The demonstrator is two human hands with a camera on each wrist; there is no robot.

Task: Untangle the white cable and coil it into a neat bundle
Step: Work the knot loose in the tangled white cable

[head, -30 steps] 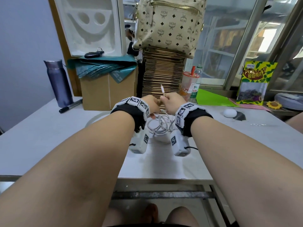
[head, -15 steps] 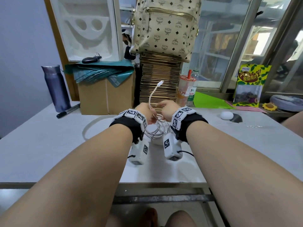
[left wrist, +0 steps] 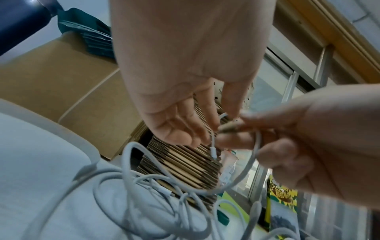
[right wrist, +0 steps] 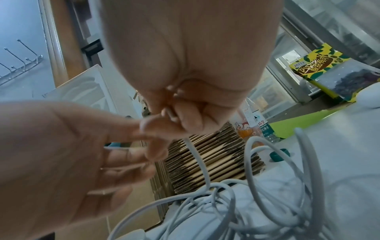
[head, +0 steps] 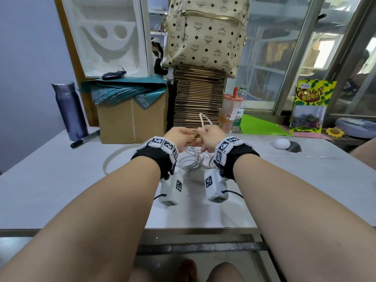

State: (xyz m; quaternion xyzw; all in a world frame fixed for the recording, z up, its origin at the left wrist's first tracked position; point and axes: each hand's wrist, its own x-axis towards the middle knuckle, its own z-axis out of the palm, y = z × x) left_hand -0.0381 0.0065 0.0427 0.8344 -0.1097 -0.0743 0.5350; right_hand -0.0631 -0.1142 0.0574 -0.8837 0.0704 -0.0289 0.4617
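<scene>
Free end of thin white cable point(right wrist: 200, 163), upright half-second ago, now folded into narrow loop above hands; right hand point(head: 210, 136) fist-grips it, left hand point(head: 179, 135) pinches plug end. Tangle remains on grey table point(head: 61, 186): untangling unfinished.

We see a pale grey table point(head: 61, 190). Far left: purple flask point(head: 70, 110) upright, black marker point(head: 84, 138) lying just beside it. Next along the back: cardboard box point(head: 130, 121), then a tall stack of flattened cardboard point(head: 198, 98). Right of the stack: drink cup point(head: 231, 110) with red straw, water bottle point(head: 240, 117) just beside it, green sheet point(head: 262, 126) lying flat, white round object point(head: 281, 143) farther right. Mid-table: loops of the white cable point(head: 190, 161) piled up, with a white band point(head: 104, 164) curving to their left.
</scene>
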